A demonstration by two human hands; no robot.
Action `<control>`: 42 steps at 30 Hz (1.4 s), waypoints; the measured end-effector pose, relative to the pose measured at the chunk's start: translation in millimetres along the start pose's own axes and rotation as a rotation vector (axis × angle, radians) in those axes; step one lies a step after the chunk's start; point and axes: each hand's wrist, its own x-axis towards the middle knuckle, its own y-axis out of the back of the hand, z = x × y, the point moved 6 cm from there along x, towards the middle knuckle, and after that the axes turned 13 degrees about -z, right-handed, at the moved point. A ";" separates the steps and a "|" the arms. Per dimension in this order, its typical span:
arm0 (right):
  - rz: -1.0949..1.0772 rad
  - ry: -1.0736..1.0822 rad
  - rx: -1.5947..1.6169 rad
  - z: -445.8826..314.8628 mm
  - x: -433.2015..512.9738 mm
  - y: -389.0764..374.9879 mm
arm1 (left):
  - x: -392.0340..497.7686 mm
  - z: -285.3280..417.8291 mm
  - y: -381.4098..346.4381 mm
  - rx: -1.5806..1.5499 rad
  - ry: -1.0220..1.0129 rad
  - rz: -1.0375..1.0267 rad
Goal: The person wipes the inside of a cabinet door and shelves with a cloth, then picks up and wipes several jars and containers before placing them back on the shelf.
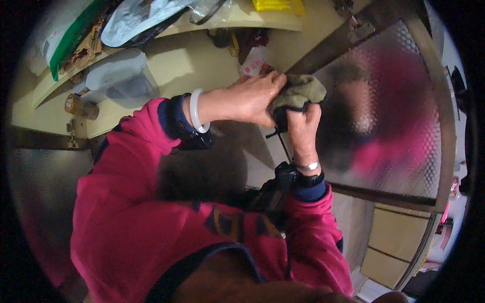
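A crumpled olive-green cloth (301, 91) is between my two hands, beside the dark edge of an open cabinet door. My left hand (254, 96), with a white bangle on the wrist, touches the cloth's left side; its fingertips are partly hidden, so its hold is unclear. My right hand (305, 127), wearing a silvery bracelet, is closed on the cloth from below. Something dark lies under the cloth between the hands, too shadowed to name. The door's textured glass panel (386, 113) stands to the right and shows a blurred pink reflection.
Left of my hands, the cabinet holds a clear plastic container (129, 83) and a small jar (81, 107) on its side. Bags lie on the shelf (242, 21) above, with a yellow packet (278, 5). Another glass door (51, 181) is at the far left.
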 end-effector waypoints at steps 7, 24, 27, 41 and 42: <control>-0.146 0.240 -0.340 -27.7 -3.1 -19.0 | -9.3 -38.4 -31.4 -1.073 -0.101 -0.755; 0.274 -0.363 0.393 46.4 -3.6 7.7 | -2.2 9.4 -15.3 0.422 -0.006 0.001; 0.308 -0.292 0.602 50.0 -1.1 21.6 | -1.4 13.2 -12.1 0.418 -0.150 0.109; 0.018 -0.085 -0.280 -4.8 6.1 2.3 | 10.5 -14.9 3.8 -0.604 -0.261 0.109; 0.048 -0.005 -0.054 -3.8 2.8 1.3 | 10.9 -11.5 2.5 -0.655 -0.304 0.075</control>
